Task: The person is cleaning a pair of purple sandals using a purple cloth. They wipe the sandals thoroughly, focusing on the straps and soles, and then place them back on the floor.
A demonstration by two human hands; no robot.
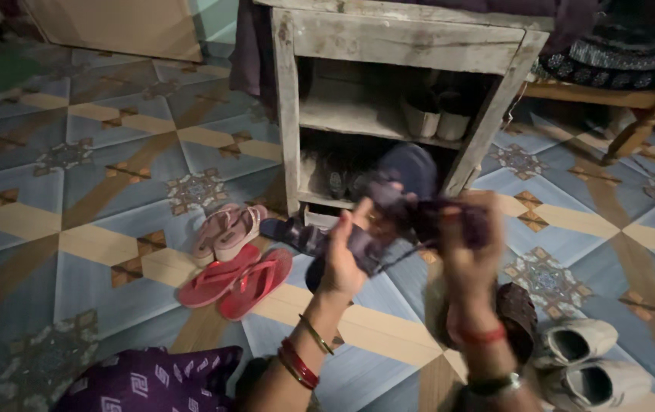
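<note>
My left hand [349,255] and my right hand [468,248] together hold up a dark purple strappy sandal [407,200] in front of a weathered white shoe rack [400,34]. The left hand grips its lower strap end, the right hand grips the other side. The sandal is blurred. Another dark sandal [297,233] lies on the floor just left of my left hand.
Red flip-flops [237,281] and pinkish wedge sandals [228,229] lie on the patterned tile floor at left. A dark brown shoe [520,317] and white shoes [583,358] sit at right. Shoes stand on the rack's shelves. A wooden bench [632,107] stands at the back right.
</note>
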